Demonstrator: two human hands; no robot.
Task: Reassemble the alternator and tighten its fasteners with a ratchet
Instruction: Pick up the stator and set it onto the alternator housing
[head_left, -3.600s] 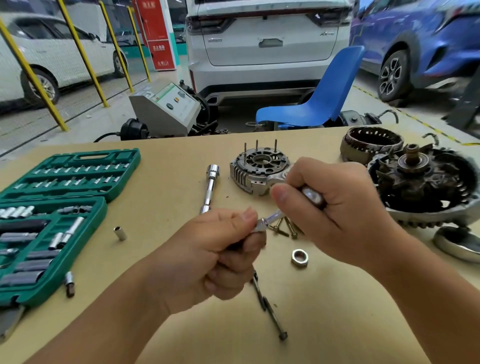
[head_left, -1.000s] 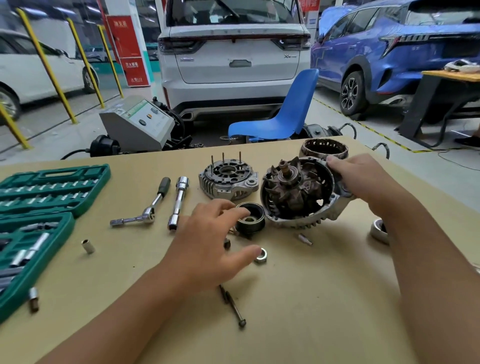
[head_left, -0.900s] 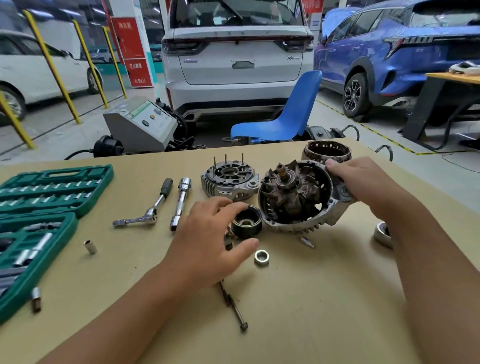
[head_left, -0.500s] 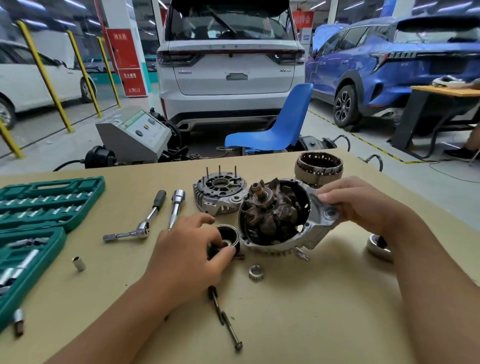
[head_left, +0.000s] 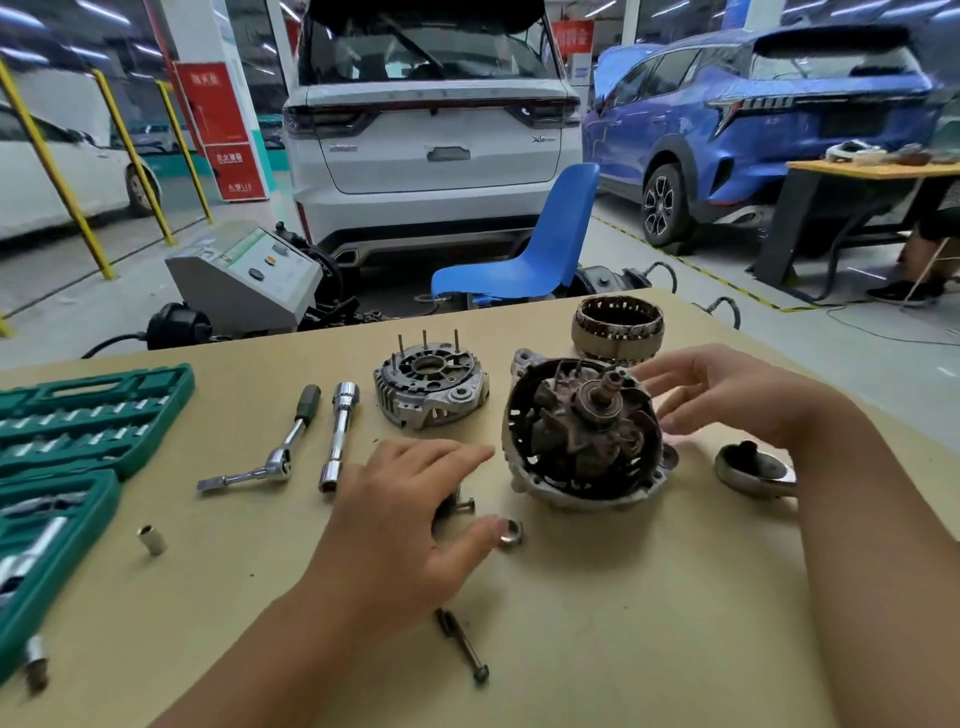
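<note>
Rusty rotor housing on table, left hand and right hand open beside it

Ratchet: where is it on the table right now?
In the head view the ratchet lies untouched left of centre, between the green socket case and the extension bar, behind the left hand.
</note>
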